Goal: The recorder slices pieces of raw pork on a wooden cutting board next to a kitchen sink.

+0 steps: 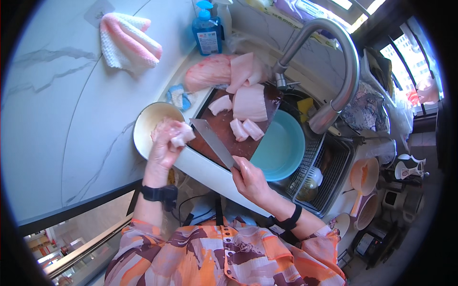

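Several chunks of pale pork fat (184,134) are gripped in my left hand (166,144), over the near side of a cream bowl (140,123). Some pinkish pieces show inside that bowl behind my fingers. My right hand (250,178) holds a cleaver-like kitchen knife (216,143) by its handle, the blade slanting across the left edge of a dark red-brown cutting board (214,137). On the board lie a wide slab of fat (249,103), a curved strip (220,105) and two short blocks (247,129). A large raw piece of fatty pork (209,71) rests past the board's far end.
A turquoise basin (282,150) sits in the sink under a steel faucet (349,64). Beside it is a wire rack (322,175). A blue pump bottle (206,34) and a blue-white scrubber (179,97) stand along the wall. A pink-white cloth (128,43) hangs on it.
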A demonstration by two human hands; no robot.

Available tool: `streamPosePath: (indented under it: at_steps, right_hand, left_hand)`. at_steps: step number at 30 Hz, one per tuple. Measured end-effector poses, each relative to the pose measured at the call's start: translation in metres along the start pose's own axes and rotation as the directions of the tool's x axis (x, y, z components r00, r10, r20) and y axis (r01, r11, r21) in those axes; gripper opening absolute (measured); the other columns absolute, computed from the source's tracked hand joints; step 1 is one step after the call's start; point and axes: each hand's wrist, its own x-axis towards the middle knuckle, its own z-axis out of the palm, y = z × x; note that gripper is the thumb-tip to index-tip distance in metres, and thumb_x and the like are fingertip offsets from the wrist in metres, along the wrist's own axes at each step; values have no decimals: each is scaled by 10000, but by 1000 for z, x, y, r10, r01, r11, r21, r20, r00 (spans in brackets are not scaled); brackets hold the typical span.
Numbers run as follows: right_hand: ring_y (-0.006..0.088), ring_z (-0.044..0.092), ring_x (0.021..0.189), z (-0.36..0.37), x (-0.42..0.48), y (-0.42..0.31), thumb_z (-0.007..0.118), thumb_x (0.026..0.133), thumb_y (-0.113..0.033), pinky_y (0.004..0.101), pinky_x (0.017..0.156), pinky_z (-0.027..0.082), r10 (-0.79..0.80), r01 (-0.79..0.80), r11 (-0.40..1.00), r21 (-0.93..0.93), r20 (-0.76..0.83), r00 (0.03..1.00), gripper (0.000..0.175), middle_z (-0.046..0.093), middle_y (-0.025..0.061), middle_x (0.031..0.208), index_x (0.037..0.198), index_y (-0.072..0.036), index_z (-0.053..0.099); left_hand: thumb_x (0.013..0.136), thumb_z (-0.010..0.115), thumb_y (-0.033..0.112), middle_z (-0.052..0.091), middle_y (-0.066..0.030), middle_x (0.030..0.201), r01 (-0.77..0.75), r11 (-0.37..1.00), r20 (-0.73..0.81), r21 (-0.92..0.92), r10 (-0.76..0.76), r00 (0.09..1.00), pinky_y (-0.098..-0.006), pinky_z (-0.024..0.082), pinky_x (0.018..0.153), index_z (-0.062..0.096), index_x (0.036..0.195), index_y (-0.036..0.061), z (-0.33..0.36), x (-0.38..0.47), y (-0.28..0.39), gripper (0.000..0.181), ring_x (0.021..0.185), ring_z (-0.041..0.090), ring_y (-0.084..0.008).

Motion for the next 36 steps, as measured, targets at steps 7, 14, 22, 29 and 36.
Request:
streamPosePath:
  at_steps: [7,14,22,29,36]
  right_hand:
    - [433,635,926,-2,-11,18,583,911,-32,445,759,520,182,-186,979,80,60,982,271,633,225,987,1179,-6,551]
    - [318,603,683,-25,-47,44,588,934,-53,391,619,479,377,-373,925,71,-61,924,206,610,191,772,1125,14,548]
    - [379,635,650,-36,-80,69,601,926,-50,408,596,484,559,-536,827,168,-142,817,193,618,235,745,1080,34,522]
    - [366,636,650,-36,-103,74,595,934,-66,400,606,490,616,-583,783,218,-136,776,180,628,232,753,1062,37,522]
    - [423,645,722,-35,-101,72,579,932,-83,428,654,497,607,-575,786,228,-105,788,208,627,257,789,1101,27,530]
  left_hand:
    - [884,615,59,638,-81,1104,33,789,-290,613,186,939,-297,529,798,644,1198,60,-53,1,43,315,964,643,-172]
    - [875,595,41,659,-130,1117,-290,103,153,952,661,735,-355,523,855,682,1100,15,-13,5,14,243,992,652,-256]
    - [739,647,-19,637,-132,1239,-565,-318,642,762,260,721,-423,474,951,652,1133,74,64,58,-106,405,1188,584,-335]
    - [764,668,58,619,-63,1055,-533,-498,665,684,125,737,-455,442,854,648,1017,91,76,87,-135,256,1114,567,-268]
    - [729,732,109,648,-88,899,-503,-335,575,797,163,802,-431,505,790,667,983,67,54,88,-134,266,906,647,-300]
